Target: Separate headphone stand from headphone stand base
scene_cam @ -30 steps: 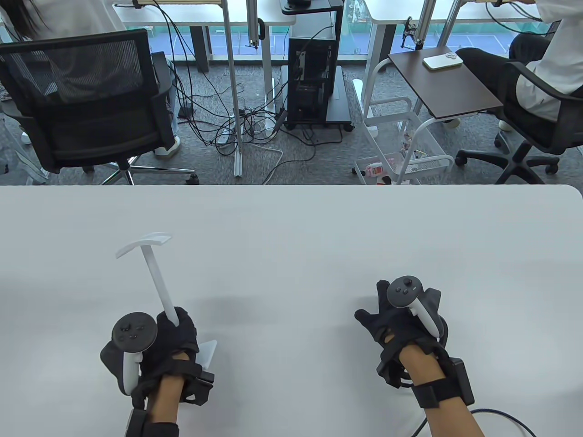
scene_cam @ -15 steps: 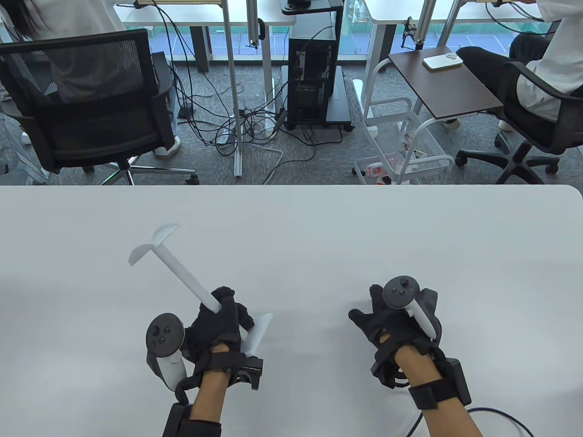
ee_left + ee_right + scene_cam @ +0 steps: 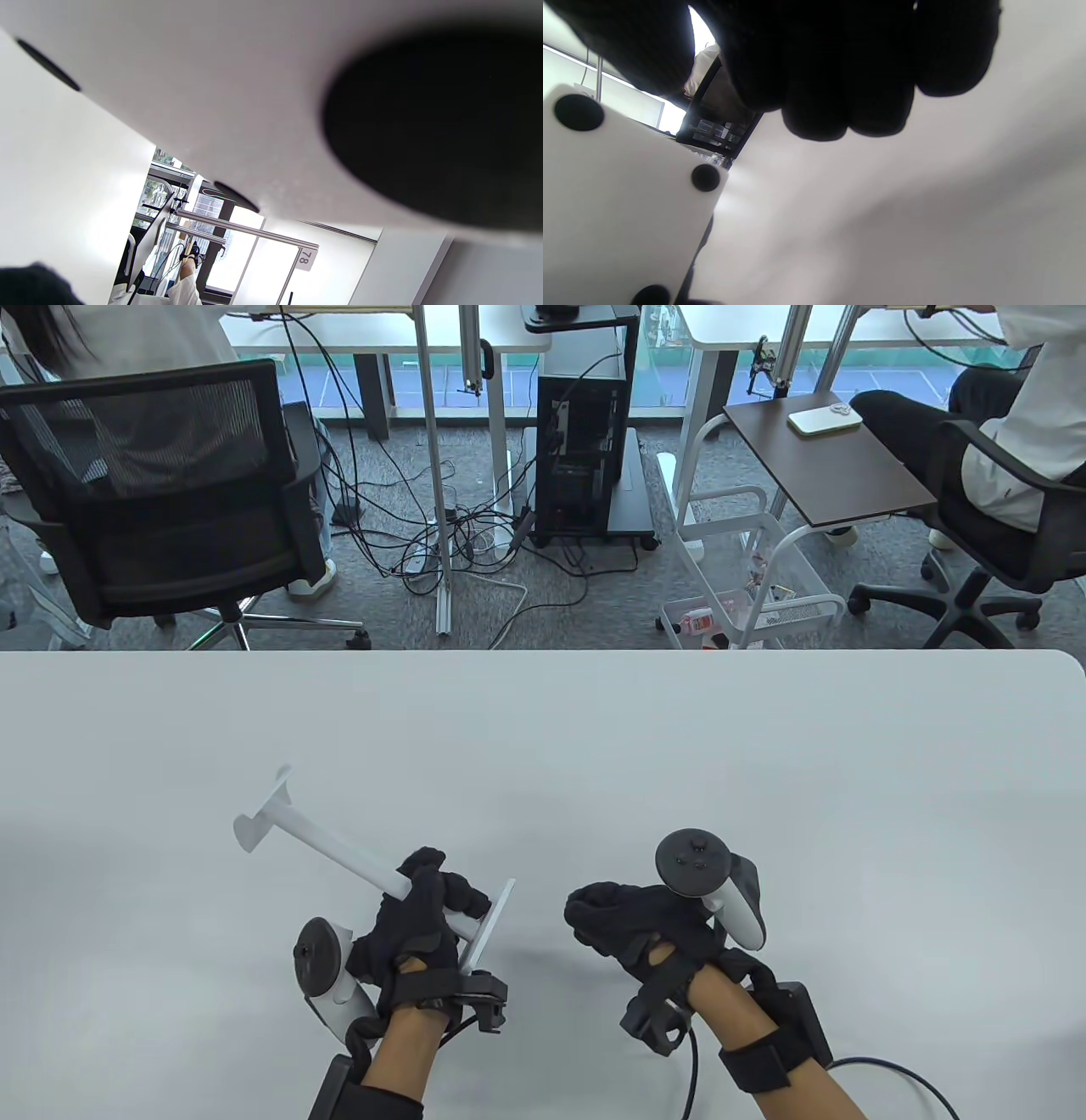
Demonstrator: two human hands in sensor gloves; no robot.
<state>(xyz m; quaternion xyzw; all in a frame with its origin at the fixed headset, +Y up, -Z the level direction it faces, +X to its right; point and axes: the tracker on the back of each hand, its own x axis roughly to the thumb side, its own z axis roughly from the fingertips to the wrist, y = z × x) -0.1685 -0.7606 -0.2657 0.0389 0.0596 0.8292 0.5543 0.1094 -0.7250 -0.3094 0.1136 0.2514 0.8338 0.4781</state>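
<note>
Table view: the left hand (image 3: 420, 912) grips the white headphone stand (image 3: 339, 848) low on its post, fingers wrapped around it just above the headphone stand base (image 3: 488, 926). The assembly is held above the white table (image 3: 764, 780) and tipped well over, the post slanting up and to the left, its curved top rest at the far left end. The base, still joined to the post, shows edge-on as a thin white plate just right of the left hand.

The right hand (image 3: 632, 920) hovers near the base but apart from it, fingers curled loosely inward and holding nothing (how far they close cannot be told exactly).

Left wrist view: the underside of the base (image 3: 220, 106) fills most of the frame, very close, with dark round pads on it.

Right wrist view: the gloved fingers (image 3: 814, 72) hang from the top edge; the base's underside (image 3: 619, 203) appears at lower left, bearing black round feet at its corners.
</note>
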